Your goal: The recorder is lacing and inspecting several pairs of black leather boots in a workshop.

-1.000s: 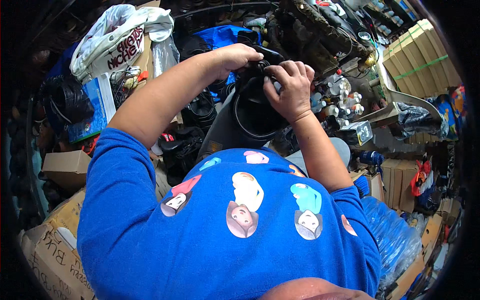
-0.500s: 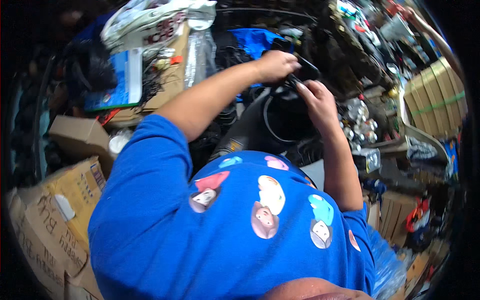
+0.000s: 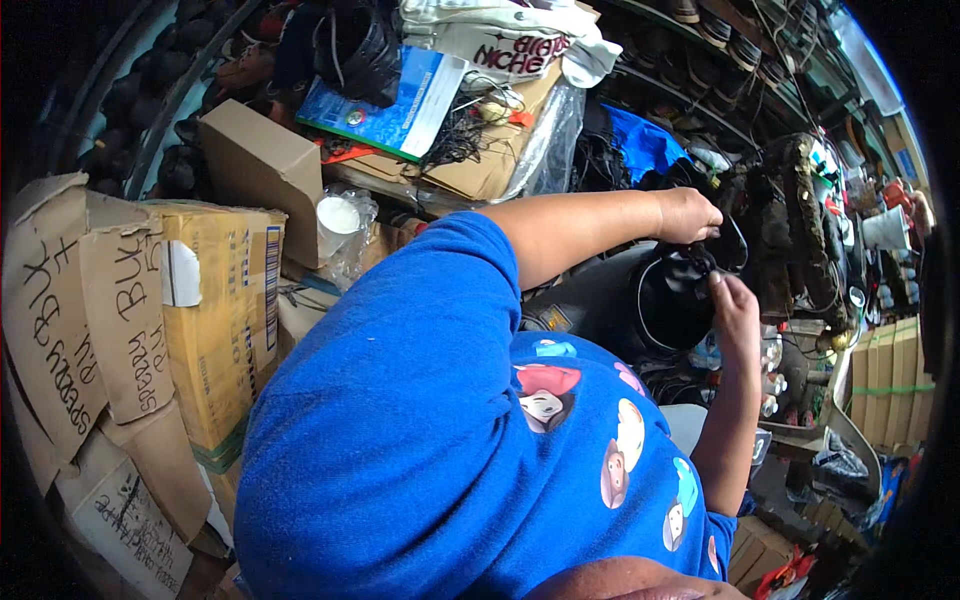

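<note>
My left hand point(image 3: 688, 215) is closed in a pinch, knuckles up. Lower and to its right, my right hand point(image 3: 736, 303) pinches too, thumb against fingertips. Between them stretches a small dark, flexible piece point(image 3: 697, 262), its kind unclear. Both hands seem to grip it. Just beneath is a round black opening with a thin pale rim point(image 3: 642, 318), like a bucket, on the side of a dark grey form. A thin curved wire or edge point(image 3: 741, 240) shows beside my left fingers.
A bulky, worn machine point(image 3: 792, 225) stands right of my hands. Blue plastic point(image 3: 640, 145) lies beyond them. Flattened cardboard point(image 3: 515, 150) bears a blue-and-white box point(image 3: 385, 105) and tangled black cords point(image 3: 458, 135). Cartons point(image 3: 222, 330) crowd the left; shoes point(image 3: 745, 50) line far shelves.
The view has swung left, so my hands and the black opening appear farther right and lower. My hands stay close together over the opening, still closed around the dark piece.
</note>
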Motion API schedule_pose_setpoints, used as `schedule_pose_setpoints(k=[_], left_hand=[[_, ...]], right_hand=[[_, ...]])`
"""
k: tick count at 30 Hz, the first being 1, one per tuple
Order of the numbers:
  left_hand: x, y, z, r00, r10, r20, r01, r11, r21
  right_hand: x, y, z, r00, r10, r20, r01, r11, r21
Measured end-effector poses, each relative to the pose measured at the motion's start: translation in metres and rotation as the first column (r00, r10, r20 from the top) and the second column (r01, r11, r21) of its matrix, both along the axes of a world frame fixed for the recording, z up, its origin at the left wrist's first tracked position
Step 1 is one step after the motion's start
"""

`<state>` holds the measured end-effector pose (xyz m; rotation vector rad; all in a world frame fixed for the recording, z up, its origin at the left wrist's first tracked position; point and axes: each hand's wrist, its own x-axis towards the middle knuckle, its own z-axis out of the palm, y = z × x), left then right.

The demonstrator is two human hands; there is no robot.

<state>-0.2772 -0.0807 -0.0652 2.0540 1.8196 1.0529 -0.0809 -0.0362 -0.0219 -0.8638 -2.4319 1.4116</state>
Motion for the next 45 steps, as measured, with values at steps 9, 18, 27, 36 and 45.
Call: schedule_pose_setpoints(k=[9, 18, 27, 36, 45], left_hand=[[-0.009, -0.013, -0.020, 0.978, 0.146, 0.149, -0.135, 0.987, -0.082], [-0.178, -0.214, 0.073, 0.226, 0.968, -0.112, -0.729, 0.245, 0.639], [-0.253, -0.315, 0.074, 0.135, 0.964, -0.227, -0.963, 0.181, 0.198], [-0.161, -0.306, 0.155, 0.312, -0.408, 0.858, -0.304, 0.813, 0.497], [-0.145, -0.215, 0.140, 0.441, -0.438, 0.783, -0.059, 0.856, 0.513]], right_hand=[[0.020, -0.024, -0.020, 0.997, -0.074, -0.026, 0.076, 0.990, 0.119], [0.045, -0.044, -0.028, 0.943, -0.331, -0.041, 0.278, 0.849, -0.450], [0.045, -0.046, -0.040, 0.988, -0.151, 0.041, 0.110, 0.482, -0.869], [0.047, -0.049, -0.030, 0.957, -0.240, -0.159, 0.042, 0.663, -0.748], [0.041, -0.052, -0.023, 0.980, -0.199, -0.004, 0.154, 0.770, -0.619]])
